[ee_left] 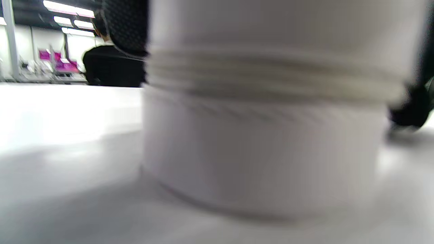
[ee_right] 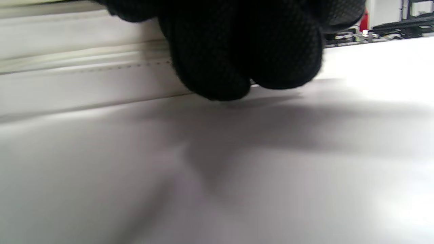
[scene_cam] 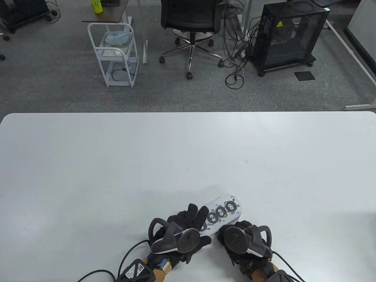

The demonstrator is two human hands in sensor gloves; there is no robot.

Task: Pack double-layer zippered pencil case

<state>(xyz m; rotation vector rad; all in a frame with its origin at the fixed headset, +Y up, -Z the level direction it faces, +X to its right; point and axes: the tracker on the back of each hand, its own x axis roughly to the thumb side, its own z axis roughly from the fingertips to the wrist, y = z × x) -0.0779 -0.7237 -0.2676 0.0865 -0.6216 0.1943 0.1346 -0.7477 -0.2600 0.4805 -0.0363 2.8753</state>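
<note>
A white pencil case (scene_cam: pixel 223 213) printed with black soot figures lies at the table's (scene_cam: pixel 117 164) near edge, left hand (scene_cam: pixel 188 226) resting fingers over its end, right hand (scene_cam: pixel 241 235) curled at its side; whether it pinches a zipper cannot be told. The zips appear shut, suggesting packing is nearly finished.

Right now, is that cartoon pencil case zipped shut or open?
It looks shut: the pencil case lies flat on the table, zipper bands closed in the wrist views, though blurred. Both hands touch it.

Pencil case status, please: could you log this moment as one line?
pencil case: closed, on table | left hand: fingers on it | right hand: at near end
</note>
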